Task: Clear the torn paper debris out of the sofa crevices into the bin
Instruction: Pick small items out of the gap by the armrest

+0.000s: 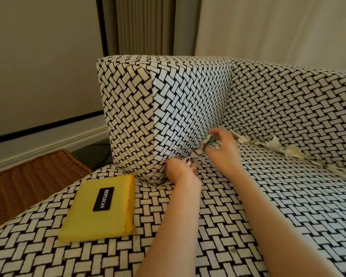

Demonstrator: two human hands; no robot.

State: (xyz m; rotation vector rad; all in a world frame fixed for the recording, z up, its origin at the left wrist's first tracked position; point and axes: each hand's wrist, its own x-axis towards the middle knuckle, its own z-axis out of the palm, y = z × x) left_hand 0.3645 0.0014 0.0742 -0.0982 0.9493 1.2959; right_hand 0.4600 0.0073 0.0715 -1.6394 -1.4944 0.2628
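Torn white paper scraps (276,145) lie along the crevice between the seat and the backrest of a black-and-white woven-pattern sofa (288,196). More scraps (201,146) sit in the crevice at the foot of the armrest block (168,108). My left hand (179,169) is at the armrest's base, closed on a small paper scrap (188,161). My right hand (223,148) hovers over the corner crevice, fingertips pinching paper scraps there. A brown wicker bin (34,176) stands on the floor left of the sofa.
A yellow pouch (100,208) with a black label lies on the seat's left front. A wall with a white skirting board runs behind the bin. Curtains hang behind the sofa.
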